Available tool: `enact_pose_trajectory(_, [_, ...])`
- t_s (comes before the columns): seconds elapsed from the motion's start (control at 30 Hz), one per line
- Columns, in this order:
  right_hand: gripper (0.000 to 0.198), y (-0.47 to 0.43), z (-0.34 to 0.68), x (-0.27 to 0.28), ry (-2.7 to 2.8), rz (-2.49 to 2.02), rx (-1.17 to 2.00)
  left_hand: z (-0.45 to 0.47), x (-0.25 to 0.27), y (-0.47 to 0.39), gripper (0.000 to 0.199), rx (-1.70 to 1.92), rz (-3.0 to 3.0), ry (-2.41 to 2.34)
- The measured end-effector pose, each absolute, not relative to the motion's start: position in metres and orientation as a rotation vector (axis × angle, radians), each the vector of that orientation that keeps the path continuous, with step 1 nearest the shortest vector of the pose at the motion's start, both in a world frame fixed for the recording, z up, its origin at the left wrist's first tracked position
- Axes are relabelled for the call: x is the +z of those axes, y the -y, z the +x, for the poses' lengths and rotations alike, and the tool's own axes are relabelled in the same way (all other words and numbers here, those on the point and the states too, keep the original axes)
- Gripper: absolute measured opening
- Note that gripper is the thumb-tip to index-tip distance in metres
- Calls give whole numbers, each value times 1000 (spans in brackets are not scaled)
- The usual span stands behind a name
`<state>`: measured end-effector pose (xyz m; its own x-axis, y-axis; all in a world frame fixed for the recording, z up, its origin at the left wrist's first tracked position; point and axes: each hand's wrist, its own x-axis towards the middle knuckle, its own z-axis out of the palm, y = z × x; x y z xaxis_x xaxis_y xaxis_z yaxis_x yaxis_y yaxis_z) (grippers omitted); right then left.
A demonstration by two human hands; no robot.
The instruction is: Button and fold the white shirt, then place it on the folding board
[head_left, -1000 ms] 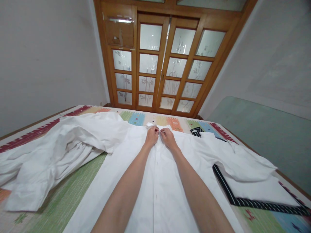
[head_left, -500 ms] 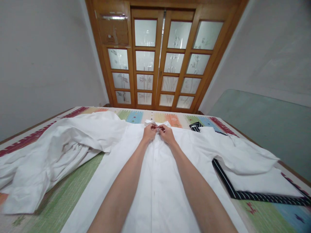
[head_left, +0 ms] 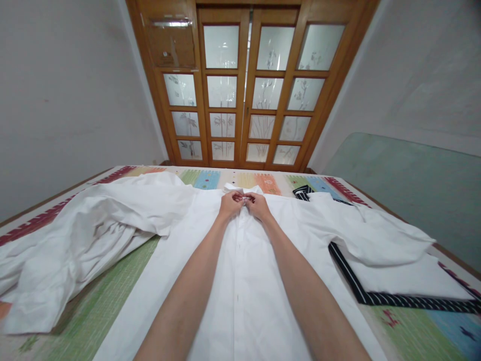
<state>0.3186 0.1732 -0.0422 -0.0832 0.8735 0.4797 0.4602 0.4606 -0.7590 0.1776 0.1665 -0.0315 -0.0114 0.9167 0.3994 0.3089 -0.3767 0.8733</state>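
- Shirt [head_left: 242, 281] lies front up beneath our forearms [head_left: 188, 281].
- Our left grip [head_left: 232, 203] and right grip [head_left: 257, 204], both closed to a pinch, hold its front just below the collar [head_left: 230, 187].

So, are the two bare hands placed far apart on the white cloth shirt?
No, the left hand and the right hand are close together, both pinching the white cloth shirt near its collar.
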Motion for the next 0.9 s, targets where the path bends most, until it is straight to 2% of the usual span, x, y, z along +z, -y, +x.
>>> enact_pose_trajectory(0.4, [21, -173, 318, -45, 1696, -1138, 513, 178, -24, -158, 7, 1323, 1747, -1459])
enact_pose_trajectory(0.9, [21, -175, 323, -42, 1651, -1145, 621, 174, -29, -164, 13, 1296, 1799, -1326])
